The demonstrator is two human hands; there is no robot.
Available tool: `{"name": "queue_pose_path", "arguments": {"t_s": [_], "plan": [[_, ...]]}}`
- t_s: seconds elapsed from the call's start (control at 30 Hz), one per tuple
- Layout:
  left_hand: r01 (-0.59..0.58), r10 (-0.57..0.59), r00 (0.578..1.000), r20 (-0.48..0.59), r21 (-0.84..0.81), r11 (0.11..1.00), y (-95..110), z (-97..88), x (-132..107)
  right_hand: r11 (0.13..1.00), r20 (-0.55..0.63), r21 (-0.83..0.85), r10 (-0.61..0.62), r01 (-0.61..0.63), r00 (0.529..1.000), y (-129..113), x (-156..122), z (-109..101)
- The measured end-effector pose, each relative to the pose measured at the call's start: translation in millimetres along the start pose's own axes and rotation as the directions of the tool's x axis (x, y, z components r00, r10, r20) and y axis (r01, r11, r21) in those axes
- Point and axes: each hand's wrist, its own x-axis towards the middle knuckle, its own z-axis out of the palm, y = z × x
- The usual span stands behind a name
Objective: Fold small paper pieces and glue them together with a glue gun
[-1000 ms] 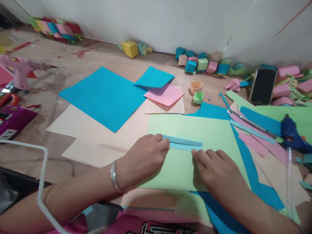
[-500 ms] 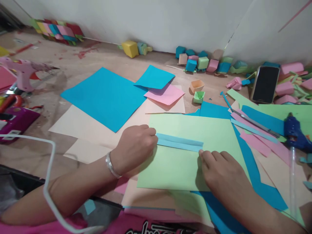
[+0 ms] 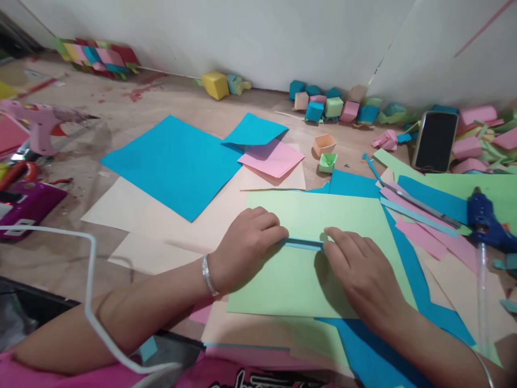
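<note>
Folded blue paper strip [image 3: 304,243] pinched between left hand [image 3: 247,243] and right hand [image 3: 357,275] on green sheet [image 3: 351,215], ends hidden under fingers.

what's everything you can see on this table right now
folded blue paper strip: one, light blue, between the hands
light green paper sheet: one, pale green, under the strip
large blue paper sheet: one, blue, left of centre
pink paper square: one, pink, partly under a smaller blue square
small open paper boxes: two, peach and green, centre back
folded paper cubes: many, mixed colours, along the wall
black smartphone: one, black, right back
blue glue gun: one, blue, right
pink glue gun: one, pink, far left
left hand: one, silver bracelet, curled over strip's left end
right hand: one, fingers flat on strip's right end
</note>
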Motion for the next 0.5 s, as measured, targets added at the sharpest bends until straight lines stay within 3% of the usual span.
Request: {"name": "queue_pose_path", "arguments": {"t_s": [0.17,0.33,0.5], "plan": [[-0.135,0.127,0.988,0.089,0.085,0.987,4.4,-7.9,-1.8,0.998,0.011,0.042,-0.037,0.036,0.999,1.8,-2.4,0.5],[-0.160,0.133,0.980,0.148,0.188,0.969,6.2,-10.1,-2.6,0.996,0.049,-0.031,-0.080,0.081,0.996,-0.8,-4.4,0.1],[-0.153,0.124,0.982,0.144,0.210,0.966,4.0,-2.9,-0.9,0.994,-0.015,-0.033,-0.102,0.102,0.995,5.0,-2.3,6.5]]}}
